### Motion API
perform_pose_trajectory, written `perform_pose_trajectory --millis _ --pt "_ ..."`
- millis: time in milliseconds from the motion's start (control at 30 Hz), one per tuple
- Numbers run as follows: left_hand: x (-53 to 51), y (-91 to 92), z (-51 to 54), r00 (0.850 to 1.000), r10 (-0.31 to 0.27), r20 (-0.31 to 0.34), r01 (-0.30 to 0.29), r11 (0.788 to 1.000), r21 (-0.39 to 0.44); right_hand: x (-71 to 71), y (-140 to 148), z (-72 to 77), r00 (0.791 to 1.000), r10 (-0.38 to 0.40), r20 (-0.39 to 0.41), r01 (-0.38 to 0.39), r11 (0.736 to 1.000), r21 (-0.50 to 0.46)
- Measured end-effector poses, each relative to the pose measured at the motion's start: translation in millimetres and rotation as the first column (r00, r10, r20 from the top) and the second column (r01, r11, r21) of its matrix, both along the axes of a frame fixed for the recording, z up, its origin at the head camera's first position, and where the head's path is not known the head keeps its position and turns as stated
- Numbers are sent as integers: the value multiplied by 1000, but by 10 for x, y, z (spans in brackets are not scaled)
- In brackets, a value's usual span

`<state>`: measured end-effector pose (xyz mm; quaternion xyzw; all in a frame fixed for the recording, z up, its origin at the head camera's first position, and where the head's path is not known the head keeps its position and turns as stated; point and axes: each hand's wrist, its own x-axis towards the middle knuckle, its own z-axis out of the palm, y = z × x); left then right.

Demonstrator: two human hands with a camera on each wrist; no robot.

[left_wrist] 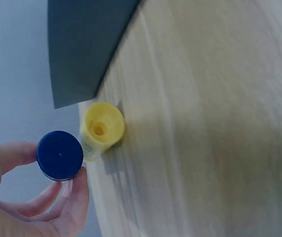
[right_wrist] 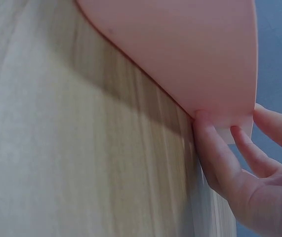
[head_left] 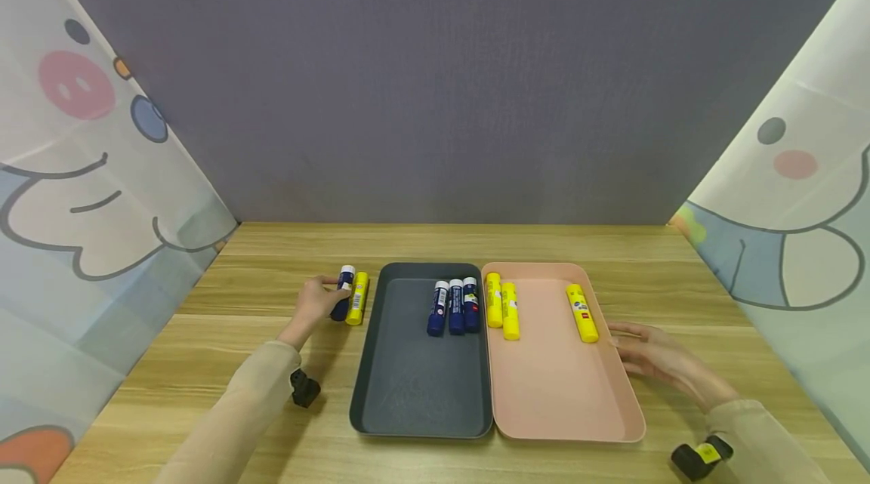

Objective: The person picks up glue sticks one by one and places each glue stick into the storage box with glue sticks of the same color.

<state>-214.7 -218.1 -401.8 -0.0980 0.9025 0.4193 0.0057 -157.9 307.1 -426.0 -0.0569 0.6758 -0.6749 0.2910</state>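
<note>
My left hand [head_left: 316, 301] pinches a dark blue glue stick [left_wrist: 60, 156] with a white cap, left of the trays. Close beside it lies a yellow glue stick [head_left: 357, 299] on the table; its round end also shows in the left wrist view. My right hand [head_left: 652, 354] touches the outer right wall of the pink tray [head_left: 564, 408], fingers fairly straight. Inside that tray, two yellow glue sticks [head_left: 510, 310] lie at the left and another yellow glue stick [head_left: 582, 313] near the right wall. Three blue glue sticks [head_left: 456, 307] lie in the dark grey tray [head_left: 421, 408].
Both trays stand side by side on a wooden table [head_left: 306, 454]. A dark grey wall panel [head_left: 448, 91] rises behind it. Printed cartoon curtains [head_left: 88, 167] hang at the left and right.
</note>
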Motion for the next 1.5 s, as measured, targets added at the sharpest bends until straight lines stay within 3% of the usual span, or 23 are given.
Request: perform_pose_trajectory --millis 133,433,833,1100,1200,1333,1500 --pt "10 33 56 1000 -4 -1 4 999 32 3 -5 4 1000 -6 -2 6 1000 24" --pt "18 138 141 1000 -11 22 7 983 186 5 0 9 1000 -8 -3 8 999 37" --pt "82 397 308 999 -46 15 43 980 193 -2 18 -13 1000 10 -8 -10 1000 4" --pt "34 491 206 994 -95 -51 105 967 232 -6 22 -8 1000 -2 -8 2 1000 14" --pt "46 571 225 995 -98 -33 103 961 258 -5 19 -1 1000 -2 -9 2 1000 15" --pt "83 701 287 997 -79 10 75 970 231 -5 18 0 1000 -2 -4 2 1000 14" --pt "83 809 248 995 -96 11 91 971 220 -8 24 -8 1000 4 -2 -4 1000 5"
